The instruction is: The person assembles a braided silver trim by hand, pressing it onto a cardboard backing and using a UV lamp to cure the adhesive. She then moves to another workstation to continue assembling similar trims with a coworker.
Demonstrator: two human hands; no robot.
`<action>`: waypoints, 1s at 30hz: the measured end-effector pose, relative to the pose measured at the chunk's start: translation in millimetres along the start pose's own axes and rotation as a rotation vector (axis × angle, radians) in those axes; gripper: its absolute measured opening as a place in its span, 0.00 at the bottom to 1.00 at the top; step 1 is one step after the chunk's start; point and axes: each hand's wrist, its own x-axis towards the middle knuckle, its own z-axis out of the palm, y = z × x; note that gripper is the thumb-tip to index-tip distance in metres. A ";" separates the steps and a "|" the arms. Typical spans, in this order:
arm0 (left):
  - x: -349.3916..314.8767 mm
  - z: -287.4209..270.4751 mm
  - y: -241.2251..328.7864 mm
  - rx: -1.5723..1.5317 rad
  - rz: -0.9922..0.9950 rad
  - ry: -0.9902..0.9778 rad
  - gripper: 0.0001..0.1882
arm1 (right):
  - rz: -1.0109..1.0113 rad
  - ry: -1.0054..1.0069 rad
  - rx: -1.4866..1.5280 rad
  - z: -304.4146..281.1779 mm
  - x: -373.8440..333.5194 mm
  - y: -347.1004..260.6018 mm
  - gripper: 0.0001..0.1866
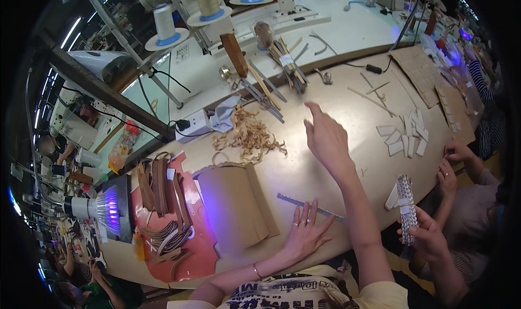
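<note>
My left hand [305, 232] lies flat near the table's front edge, fingers spread, its fingertips resting over a narrow grey patterned strip [293, 200]. My right hand [329, 141] is stretched out above the middle of the table. Its index finger and thumb are apart, and nothing shows between them. Just beyond its fingertips lies a bundle of thin strips [287, 62] with a pale label band. Left of that bundle, several loose grey and tan strips [264, 94] lie beside a brown block [234, 55]. A heap of curly tan scraps [247, 134] sits to the left of my right hand.
A brown sheet [230, 206] and a red mat [179, 255] with leather-like straps [158, 184] lie left, beside a lit lamp [106, 208]. White pieces [407, 132] lie right. A co-worker's hand [429, 236] holds a woven patterned bundle [407, 208]. Thread spools [209, 2] stand at the back.
</note>
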 end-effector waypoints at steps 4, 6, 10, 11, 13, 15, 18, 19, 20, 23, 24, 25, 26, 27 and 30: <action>0.3 1.1 -0.8 -0.030 -0.005 0.020 0.32 | 0.069 -0.007 -0.114 33.7 112.1 1.2 0.26; -0.8 1.8 -0.2 -0.047 -0.008 0.005 0.32 | 0.165 -0.133 -0.108 39.3 142.3 1.2 0.25; -3.4 3.4 0.5 -0.065 -0.016 0.001 0.32 | 0.091 0.086 0.811 25.9 151.1 -27.6 0.33; -2.7 3.5 0.3 -0.056 -0.016 -0.002 0.32 | 0.075 0.059 1.116 16.9 140.0 -34.6 0.29; -0.6 3.1 -0.7 -0.023 -0.004 0.038 0.32 | -0.026 -0.019 1.282 -10.6 102.3 -35.3 0.25; 1.5 1.9 -1.2 -0.038 -0.010 0.002 0.32 | -0.079 -0.078 1.287 -39.1 51.0 -26.5 0.17; 2.3 -0.6 -0.4 -0.026 -0.018 -0.019 0.33 | 0.061 -0.222 1.059 -64.1 -29.3 -12.2 0.14; 2.3 -0.9 0.0 -0.025 -0.024 -0.032 0.33 | 0.139 -0.336 0.960 -72.1 -54.9 -3.0 0.14; 2.4 -0.7 0.4 -0.025 -0.031 -0.043 0.33 | 0.237 -0.388 0.848 -79.2 -80.6 5.7 0.12; 3.2 -0.4 0.4 -0.003 -0.016 -0.029 0.33 | 0.635 -0.336 0.735 -76.4 -144.6 22.3 0.10; 2.8 -0.8 0.5 0.006 -0.014 -0.030 0.33 | 0.644 -0.267 0.728 -73.9 -162.5 27.8 0.10; 3.4 -0.7 0.7 0.022 -0.011 -0.023 0.33 | 0.705 -0.221 0.684 -72.5 -178.8 33.1 0.10; 4.0 -0.9 0.9 0.025 -0.018 -0.030 0.33 | 0.823 -0.190 0.622 -70.3 -191.0 39.3 0.10; 4.7 -1.4 1.0 0.030 -0.021 -0.037 0.32 | 0.778 -0.183 0.624 -67.2 -200.4 44.9 0.10; 5.7 -4.4 2.3 0.038 -0.021 -0.061 0.33 | 0.801 -0.230 0.534 -62.0 -218.9 51.3 0.12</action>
